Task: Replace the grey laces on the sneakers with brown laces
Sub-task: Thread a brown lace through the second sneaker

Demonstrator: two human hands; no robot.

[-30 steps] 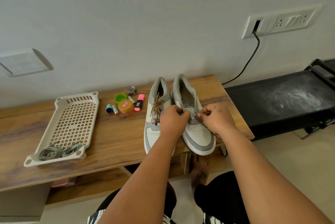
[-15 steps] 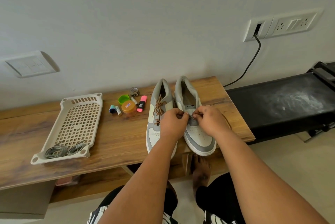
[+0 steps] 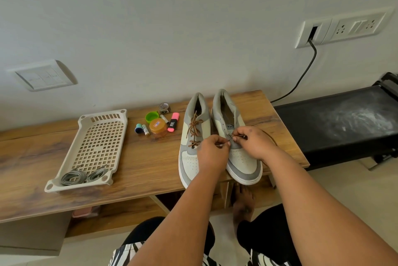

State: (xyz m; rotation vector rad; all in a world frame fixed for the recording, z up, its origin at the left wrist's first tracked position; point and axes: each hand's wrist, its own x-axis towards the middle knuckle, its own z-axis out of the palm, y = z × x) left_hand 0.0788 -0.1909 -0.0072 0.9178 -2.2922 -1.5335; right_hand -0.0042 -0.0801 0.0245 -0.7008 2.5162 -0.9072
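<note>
Two grey-and-cream sneakers stand side by side on the wooden table (image 3: 133, 164). The left sneaker (image 3: 191, 158) carries a brown lace (image 3: 193, 129) threaded up its front. Over the lower eyelets of the right sneaker (image 3: 243, 164) both hands meet. My left hand (image 3: 212, 153) pinches at the eyelet row with thumb and fingertip. My right hand (image 3: 253, 143) pinches the end of a brown lace (image 3: 272, 137), whose rest loops on the table to the right of the shoe. Two bundles of grey laces (image 3: 83, 176) lie in the near end of a beige tray (image 3: 97, 134).
Behind the sneakers' left sit a green cap (image 3: 151, 116), an orange-lidded jar (image 3: 158, 128), a pink highlighter (image 3: 173, 122), batteries and a tape roll. A black treadmill deck (image 3: 336, 121) adjoins the table's right end. A black cable (image 3: 301, 76) hangs from the wall socket.
My hands have drawn closer together over the right sneaker's lower eyelets, and the right hand now pinches the lace end nearer the tongue. The view has shifted slightly.
</note>
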